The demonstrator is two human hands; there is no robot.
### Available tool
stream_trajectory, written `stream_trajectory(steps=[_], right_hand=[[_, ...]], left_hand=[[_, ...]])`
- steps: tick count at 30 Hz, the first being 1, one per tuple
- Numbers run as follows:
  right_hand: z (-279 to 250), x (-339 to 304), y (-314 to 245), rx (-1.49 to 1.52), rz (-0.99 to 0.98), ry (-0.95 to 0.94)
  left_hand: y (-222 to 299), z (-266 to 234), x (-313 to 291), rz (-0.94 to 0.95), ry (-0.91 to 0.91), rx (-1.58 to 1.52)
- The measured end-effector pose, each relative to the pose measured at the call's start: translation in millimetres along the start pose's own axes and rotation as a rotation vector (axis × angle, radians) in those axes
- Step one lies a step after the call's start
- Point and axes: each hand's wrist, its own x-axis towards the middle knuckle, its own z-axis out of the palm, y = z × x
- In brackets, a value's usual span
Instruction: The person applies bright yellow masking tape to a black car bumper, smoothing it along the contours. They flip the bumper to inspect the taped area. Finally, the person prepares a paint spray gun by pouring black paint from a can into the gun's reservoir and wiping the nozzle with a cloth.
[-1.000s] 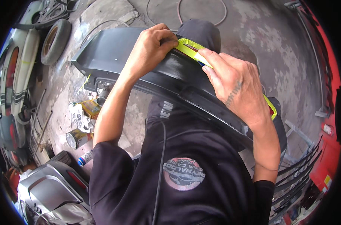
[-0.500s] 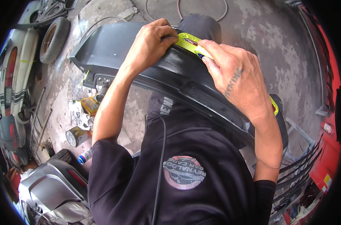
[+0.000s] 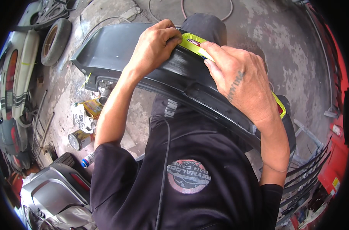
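Note:
A black car bumper (image 3: 117, 46) lies across my lap, curving from the far left to the near right. Along its far edge runs a yellow-green strip (image 3: 189, 45) that looks like masking tape, with dark red and white showing inside its border. My left hand (image 3: 155, 42) pinches the strip's left end against the bumper; the fingertips are partly hidden. Closed over the strip further right is my right hand (image 3: 241, 78), thumb and forefinger gripping it. More yellow-green with red inside shows beyond my right wrist; the stretch between lies hidden under the hand.
Cans (image 3: 80, 140) and a yellow tin (image 3: 93, 108) stand on the concrete floor at left. A tyre (image 3: 56, 41) and other bumpers (image 3: 53, 191) lie farther left. At right are a black slatted grille (image 3: 308, 168), a metal frame (image 3: 308, 136) and red panels (image 3: 333, 168).
My right hand has shifted slightly, its thumb and forefinger moving a little on the strip. More of the yellow-green shows past my right wrist. My left hand stays in place.

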Motion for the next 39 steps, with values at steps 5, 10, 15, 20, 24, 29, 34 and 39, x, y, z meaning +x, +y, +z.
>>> stream_trajectory(steps=[5, 10, 15, 20, 24, 29, 34, 39], right_hand=[[0, -1, -1, 0.002, 0.059, -0.066], [0, -2, -2, -0.007, 0.085, -0.111], [-1, -1, -2, 0.004, 0.081, -0.116], [-2, -1, -3, -0.013, 0.083, -0.117], [-1, -2, -2, -0.01, 0.075, -0.097], [0, -3, 0, 0.006, 0.071, -0.075], [0, -2, -2, 0.003, 0.07, -0.087], [0, -2, -2, -0.019, 0.072, -0.102]], left_hand=[[-2, 3, -1, 0.064, 0.017, 0.088], [-3, 2, -1, 0.082, 0.008, 0.125], [2, 1, -3, -0.022, 0.067, 0.094], [5, -3, -7, -0.126, 0.106, 0.004], [1, -6, -25, -0.142, 0.203, -0.055], [-1, 5, -46, -0.057, 0.296, 0.017], [8, 16, -54, 0.009, 0.262, 0.163], [10, 17, -54, 0.026, 0.228, 0.235]])
